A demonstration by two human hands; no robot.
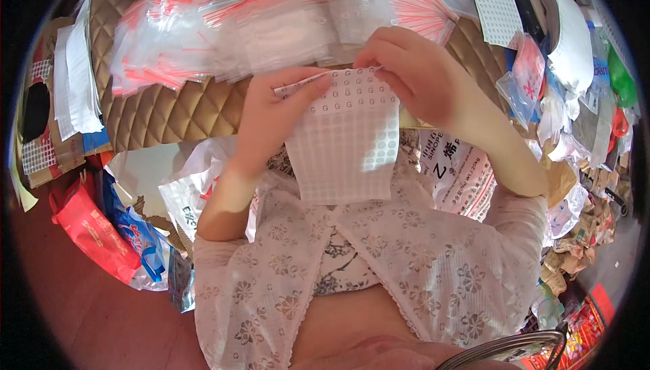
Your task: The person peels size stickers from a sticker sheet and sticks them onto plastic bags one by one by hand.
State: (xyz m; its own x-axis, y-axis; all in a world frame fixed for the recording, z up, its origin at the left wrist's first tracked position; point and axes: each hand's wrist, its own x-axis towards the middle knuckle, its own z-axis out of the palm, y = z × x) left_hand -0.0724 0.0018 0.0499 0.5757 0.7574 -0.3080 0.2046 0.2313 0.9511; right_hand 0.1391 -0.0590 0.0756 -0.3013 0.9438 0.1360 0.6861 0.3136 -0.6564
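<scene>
A white sheet of small round stickers (342, 160) hangs in front of my chest. Its upper rows carry printed round stickers; lower down only pale round outlines show. My left hand (274, 109) pinches the sheet near its upper left, thumb on the front, and the top edge bends there. At the upper right corner my right hand (413, 72) is closed, with curled fingers against the top edge. Whatever sits between those fingertips is too small to tell. Just beyond my hands lie clear zip bags with red strips (274, 35), spread in overlapping piles.
The piles rest on a brown quilted surface (186, 116). Another sticker sheet (493, 1) lies at the far right, near a white paper stack (570, 38). White papers (78, 75) stand at left, above a red bag (95, 231). A printed white sack (457, 177) lies below the surface's edge.
</scene>
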